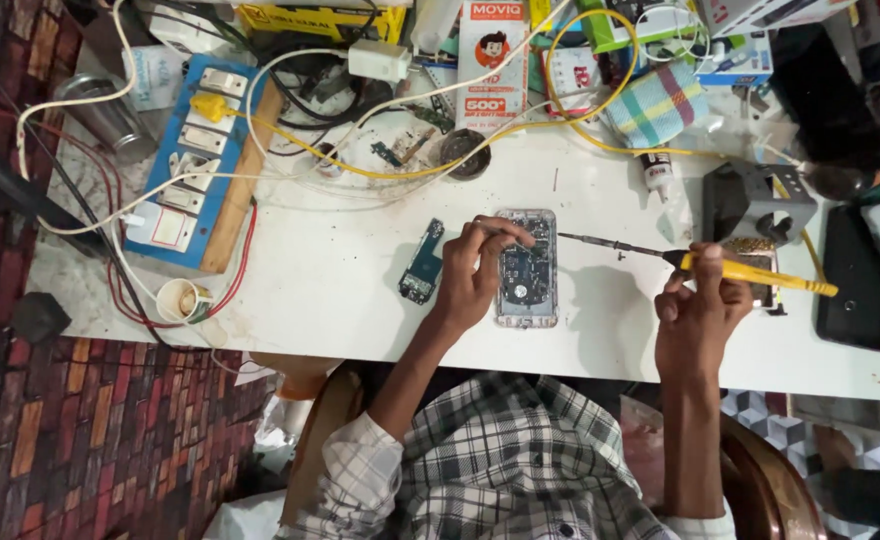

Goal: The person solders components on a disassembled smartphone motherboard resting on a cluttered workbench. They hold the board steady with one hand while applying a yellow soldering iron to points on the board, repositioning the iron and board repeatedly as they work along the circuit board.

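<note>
Phone (526, 268), opened with its back off and its insides showing, lies flat on the white table (340, 290) straight in front of the person. Left hand (475, 270) rests on the phone's left edge, its fingers curled and the fingertips (516, 235) pressing down on the upper part. Right hand (698, 310) is closed around the yellow handle of a soldering iron (700, 262), held to the right of the phone; the iron's dark tip points left and ends just beside the phone's upper right corner, and whether it touches cannot be told.

Just left of the phone lies a small dark circuit board (422, 263), apart from the hand. Behind the right hand stands a grey metal stand (755, 205), and a small glue bottle (657, 172) lies near it. A black phone (858, 278) sits at the far right of the table. Farther back, a blue switch board (195, 160) with white sockets lies on the left, yellow and white cables (580, 125) loop across the table, and a small white cup (180, 300) sits near the front left edge.
</note>
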`<control>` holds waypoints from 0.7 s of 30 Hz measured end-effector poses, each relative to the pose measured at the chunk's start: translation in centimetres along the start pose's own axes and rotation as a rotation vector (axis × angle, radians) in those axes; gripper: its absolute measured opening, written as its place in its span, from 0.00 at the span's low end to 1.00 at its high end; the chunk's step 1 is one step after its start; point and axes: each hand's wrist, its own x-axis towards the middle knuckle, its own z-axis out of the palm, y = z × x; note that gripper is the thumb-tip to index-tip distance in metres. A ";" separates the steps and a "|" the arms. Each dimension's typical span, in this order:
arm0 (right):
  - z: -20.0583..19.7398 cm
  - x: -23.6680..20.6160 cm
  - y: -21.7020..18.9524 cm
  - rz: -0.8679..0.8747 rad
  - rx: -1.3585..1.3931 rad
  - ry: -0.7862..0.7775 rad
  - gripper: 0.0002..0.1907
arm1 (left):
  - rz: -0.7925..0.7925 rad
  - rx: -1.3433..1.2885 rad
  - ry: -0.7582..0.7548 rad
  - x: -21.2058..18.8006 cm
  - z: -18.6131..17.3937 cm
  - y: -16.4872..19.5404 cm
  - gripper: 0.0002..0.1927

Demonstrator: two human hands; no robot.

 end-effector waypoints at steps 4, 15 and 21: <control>0.4 0.3 0.2 0.052 0.130 0.004 0.13 | 0.004 -0.006 -0.002 0.2 0.1 0.0 0.08; 0.8 1.1 3.3 -0.061 0.179 0.094 0.16 | 0.034 0.079 0.019 -0.2 0.1 0.5 0.10; 0.4 0.4 5.2 -0.133 0.060 0.091 0.14 | 0.033 0.122 0.029 -0.3 0.2 0.7 0.10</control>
